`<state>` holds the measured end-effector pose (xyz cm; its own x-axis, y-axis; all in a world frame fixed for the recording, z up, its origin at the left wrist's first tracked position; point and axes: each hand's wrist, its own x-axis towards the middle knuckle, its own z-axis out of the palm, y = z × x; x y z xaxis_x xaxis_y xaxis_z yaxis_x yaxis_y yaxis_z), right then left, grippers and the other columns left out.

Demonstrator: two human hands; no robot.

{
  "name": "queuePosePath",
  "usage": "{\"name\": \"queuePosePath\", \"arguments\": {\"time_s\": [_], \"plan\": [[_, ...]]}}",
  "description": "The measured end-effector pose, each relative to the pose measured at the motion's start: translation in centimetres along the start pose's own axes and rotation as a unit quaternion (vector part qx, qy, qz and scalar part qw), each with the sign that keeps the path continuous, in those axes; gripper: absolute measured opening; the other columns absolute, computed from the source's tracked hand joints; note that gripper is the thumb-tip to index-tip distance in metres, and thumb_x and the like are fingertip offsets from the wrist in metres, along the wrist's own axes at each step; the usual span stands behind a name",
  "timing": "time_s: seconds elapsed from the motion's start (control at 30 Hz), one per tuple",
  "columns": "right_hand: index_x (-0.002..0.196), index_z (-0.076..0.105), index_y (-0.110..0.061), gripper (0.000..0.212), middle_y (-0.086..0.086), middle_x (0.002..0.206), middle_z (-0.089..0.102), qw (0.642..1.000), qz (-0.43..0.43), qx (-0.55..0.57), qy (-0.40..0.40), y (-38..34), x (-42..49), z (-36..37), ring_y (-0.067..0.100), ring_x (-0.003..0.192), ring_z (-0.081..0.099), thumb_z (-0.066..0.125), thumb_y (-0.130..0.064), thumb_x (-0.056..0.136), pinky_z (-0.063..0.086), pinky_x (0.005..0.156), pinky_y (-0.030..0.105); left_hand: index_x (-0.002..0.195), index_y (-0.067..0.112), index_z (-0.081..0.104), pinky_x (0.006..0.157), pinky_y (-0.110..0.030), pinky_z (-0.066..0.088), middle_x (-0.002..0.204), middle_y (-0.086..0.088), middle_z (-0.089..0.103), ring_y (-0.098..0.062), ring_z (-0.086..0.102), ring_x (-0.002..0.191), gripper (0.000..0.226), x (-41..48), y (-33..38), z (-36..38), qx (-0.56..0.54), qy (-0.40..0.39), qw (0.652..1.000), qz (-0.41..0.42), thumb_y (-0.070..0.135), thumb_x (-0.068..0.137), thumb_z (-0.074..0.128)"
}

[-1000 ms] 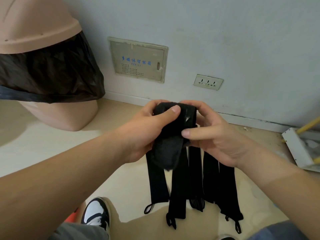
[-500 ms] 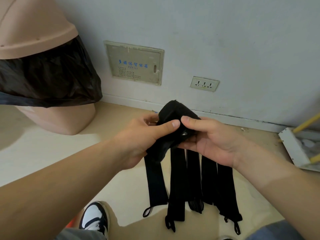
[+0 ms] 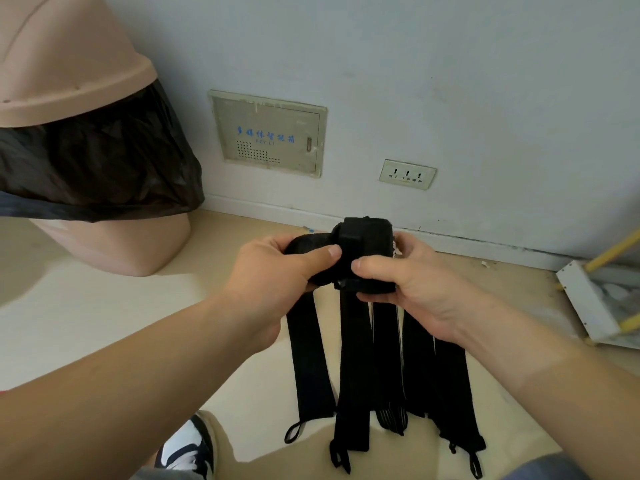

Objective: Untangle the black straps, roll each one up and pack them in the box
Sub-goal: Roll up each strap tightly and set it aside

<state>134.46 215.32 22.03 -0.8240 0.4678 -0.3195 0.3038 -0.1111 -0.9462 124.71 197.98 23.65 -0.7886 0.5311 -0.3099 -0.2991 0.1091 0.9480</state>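
At 12 o'clock we see the pale wall (image 3: 467, 81) filling the upper half of the view, and below it the beige floor (image 3: 86, 306) runs from 9 o'clock across to 3. A tan bin (image 3: 69, 71) with a sloped lid takes up the 10 o'clock corner, and a black bag (image 3: 104, 168) hangs out from under its lid.

The black straps (image 3: 351, 375) are held up near the centre. Several flat tails hang side by side toward 6 o'clock, some ending in small loops. We cannot tell whether the tails touch the floor. Their upper ends are gathered into a thick dark wad (image 3: 372, 244) just above centre.

The left hand (image 3: 277, 275), reaching in from 8 o'clock, grasps the left side of that wad with its thumb laid across the front. The right hand (image 3: 412, 289), reaching in from 4 o'clock, grasps the right side with its fingers underneath and its thumb on top. The two thumb tips lie just beside each other.

A cream panel (image 3: 268, 133) with blue lettering is set in the wall at 11 o'clock. A white board (image 3: 581, 299) crossed by a yellow rod (image 3: 613, 249) sits at 3 o'clock. A white-and-dark shoe (image 3: 183, 448) shows at 7 o'clock. A socket plate (image 3: 407, 174) is on the wall at 1 o'clock.
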Motion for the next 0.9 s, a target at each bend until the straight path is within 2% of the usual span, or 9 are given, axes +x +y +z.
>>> {"name": "queuePosePath", "arguments": {"time_s": [0.07,0.17,0.3,0.5,0.6,0.67,0.77,0.83,0.9], "plan": [[0.126,0.070,-0.022,0.059,0.006,0.114,0.081,1.000,-0.017,-0.024,0.004,0.1,-0.2,0.3,0.027,0.104,0.079,0.093,-0.020,0.071,0.062,0.098,0.050,0.100,0.019,0.082,0.095,-0.040,0.063,0.095,-0.002,0.083,-0.022,0.080,0.094,0.007,-0.3,-0.1,0.2,0.041,0.007,0.999,0.033,0.018,0.095,0.078],[0.118,0.075,-0.028,0.036,0.001,0.110,0.082,0.999,-0.026,-0.028,0.002,0.4,-0.6,0.7,0.021,0.105,0.079,0.088,-0.019,0.086,0.059,0.103,0.049,0.094,0.026,0.083,0.077,-0.022,0.062,0.085,0.007,0.082,-0.009,0.078,0.084,0.015,-0.7,-0.3,0.4,0.116,0.019,0.988,0.099,0.018,0.100,0.072],[0.116,0.076,-0.031,0.038,-0.004,0.110,0.082,0.999,-0.035,-0.024,0.013,0.9,-1.1,2.0,0.017,0.110,0.077,0.089,-0.033,0.080,0.056,0.108,0.049,0.103,0.023,0.085,0.079,-0.011,0.058,0.089,0.012,0.081,0.002,0.075,0.086,0.017,-0.9,-0.4,0.9,0.142,0.029,0.977,0.155,0.011,0.094,0.077],[0.111,0.077,-0.033,0.032,-0.004,0.107,0.082,0.999,-0.041,-0.013,0.029,1.4,-1.3,2.5,0.015,0.109,0.077,0.088,-0.021,0.083,0.055,0.109,0.049,0.103,0.059,0.063,0.075,0.002,0.046,0.090,0.050,0.061,0.016,0.062,0.089,0.068,-1.6,-0.5,1.5,0.187,-0.102,0.973,0.089,-0.008,0.093,0.056],[0.120,0.074,-0.022,0.051,0.001,0.109,0.082,0.999,-0.014,0.023,-0.023,0.9,-1.8,2.5,0.017,0.107,0.077,0.084,-0.006,0.073,0.055,0.110,0.049,0.142,0.062,0.046,0.073,-0.003,0.048,0.131,0.058,0.040,0.021,0.060,0.085,0.088,-1.4,-1.0,1.1,0.193,-0.182,0.963,0.053,-0.006,0.088,0.059],[0.124,0.074,-0.017,0.053,0.002,0.115,0.081,0.995,-0.003,0.075,-0.059,0.3,-2.2,2.3,0.016,0.110,0.077,0.089,-0.011,0.074,0.055,0.107,0.043,0.160,0.057,0.023,0.086,-0.013,0.053,0.165,0.036,0.024,0.020,0.056,0.117,0.103,-1.4,-1.1,1.0,0.214,-0.193,0.956,0.059,-0.004,0.085,0.060],[0.123,0.076,-0.020,0.056,-0.003,0.116,0.082,0.995,-0.007,0.090,-0.040,-0.4,-2.6,2.0,0.012,0.110,0.077,0.084,-0.043,0.072,0.055,0.100,0.037,0.160,0.060,0.016,0.085,-0.016,0.053,0.175,0.018,0.012,-0.013,0.030,0.157,0.109,-1.9,-1.4,1.4,0.246,-0.228,0.938,0.092,-0.004,0.082,0.059],[0.121,0.077,-0.023,0.061,-0.005,0.112,0.082,0.998,-0.009,0.064,-0.004,-0.3,-2.5,1.9,0.011,0.106,0.078,0.083,-0.051,0.068,0.056,0.103,0.040,0.163,0.057,0.006,0.085,-0.006,0.050,0.173,0.029,-0.005,0.001,0.019,0.158,0.115,-2.4,-1.6,1.8,0.235,-0.247,0.935,0.098,-0.006,0.083,0.060],[0.120,0.076,-0.021,0.064,-0.002,0.109,0.083,0.998,-0.009,0.062,0.025,0.0,-2.0,1.7,0.014,0.104,0.079,0.085,-0.051,0.064,0.059,0.101,0.042,0.164,0.054,0.017,0.096,-0.002,0.043,0.172,0.033,0.000,0.017,0.024,0.149,0.111,-2.4,-1.7,1.9,0.197,-0.241,0.945,0.098,-0.002,0.079,0.063]]}}
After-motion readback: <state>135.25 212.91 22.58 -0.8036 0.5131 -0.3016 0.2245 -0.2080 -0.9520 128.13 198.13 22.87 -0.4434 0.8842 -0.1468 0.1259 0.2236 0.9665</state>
